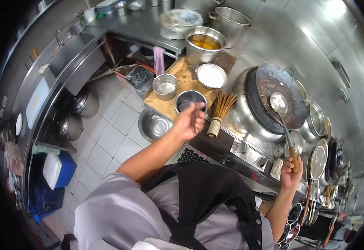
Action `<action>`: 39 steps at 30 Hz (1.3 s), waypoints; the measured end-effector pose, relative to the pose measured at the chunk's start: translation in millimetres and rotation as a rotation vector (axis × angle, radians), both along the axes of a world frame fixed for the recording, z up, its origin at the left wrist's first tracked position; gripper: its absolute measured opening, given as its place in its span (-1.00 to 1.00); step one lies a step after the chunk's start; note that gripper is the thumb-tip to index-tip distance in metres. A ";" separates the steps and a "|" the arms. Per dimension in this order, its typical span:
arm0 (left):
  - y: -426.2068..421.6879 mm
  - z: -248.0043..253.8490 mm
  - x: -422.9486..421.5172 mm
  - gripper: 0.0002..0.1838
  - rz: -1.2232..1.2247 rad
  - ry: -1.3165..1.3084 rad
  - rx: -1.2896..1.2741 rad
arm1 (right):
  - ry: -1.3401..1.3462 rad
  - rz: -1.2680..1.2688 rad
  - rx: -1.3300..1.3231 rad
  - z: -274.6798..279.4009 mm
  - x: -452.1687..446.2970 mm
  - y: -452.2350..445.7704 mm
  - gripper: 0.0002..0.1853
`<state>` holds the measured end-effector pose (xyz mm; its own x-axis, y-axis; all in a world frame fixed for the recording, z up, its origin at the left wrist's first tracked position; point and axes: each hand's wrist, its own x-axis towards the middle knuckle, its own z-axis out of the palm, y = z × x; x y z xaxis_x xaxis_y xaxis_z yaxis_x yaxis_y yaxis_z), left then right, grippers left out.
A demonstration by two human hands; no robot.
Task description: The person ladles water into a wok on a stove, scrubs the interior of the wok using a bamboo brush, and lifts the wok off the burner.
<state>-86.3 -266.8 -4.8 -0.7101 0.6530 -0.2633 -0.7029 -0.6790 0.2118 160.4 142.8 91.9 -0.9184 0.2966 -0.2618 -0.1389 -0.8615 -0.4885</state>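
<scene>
Over a metal pot (pixel 182 96) with dark contents, my left hand (pixel 188 122) is raised with curled fingers, slightly blurred; what they hold, if anything, cannot be made out. My right hand (pixel 291 171) grips the wooden handle of a ladle (pixel 278 103). The ladle's bowl rests inside a tilted dark wok (pixel 295 83), which sits against another wok (pixel 252 100) on the stove. Between my left hand and the stove stands a bamboo brush (pixel 223 109), bristles up. Nearby are a bowl of white contents (pixel 212 76) and a steel pot (pixel 165 86).
A pot of yellow liquid (pixel 205 43) and a tall pot (pixel 230 23) stand at the back. Strainers (pixel 317 163) hang at the right. A basin (pixel 154 125) lies below the wooden board (pixel 157 99). A blue cooler (pixel 66 171) is at the left. Part of another person (pixel 339 231) shows at bottom right.
</scene>
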 end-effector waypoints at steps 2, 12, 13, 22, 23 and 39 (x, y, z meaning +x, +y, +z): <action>-30.7 -49.7 -31.7 -0.56 0.153 -0.029 0.198 | -0.035 -0.033 0.007 -5.7 -3.0 2.1 -0.57; -7.6 -2.7 70.3 -0.26 -0.633 0.400 -0.024 | -0.005 -0.008 0.017 -17.0 -4.1 3.0 -0.60; 4.9 -12.3 75.9 -0.34 -0.638 0.709 -0.461 | -0.018 -0.017 0.016 -13.9 -3.5 0.0 -0.61; 109.0 -50.8 15.8 -0.22 -0.341 1.448 -1.702 | -0.225 -0.115 0.368 -12.9 27.8 -13.0 -0.56; 115.3 -76.6 9.1 -0.21 -0.219 1.475 -1.745 | -0.276 -0.157 0.431 -11.8 34.2 -13.2 -0.55; 258.3 148.0 123.7 -0.44 0.000 1.461 -0.531 | 0.311 0.400 0.052 76.4 6.9 28.7 -0.35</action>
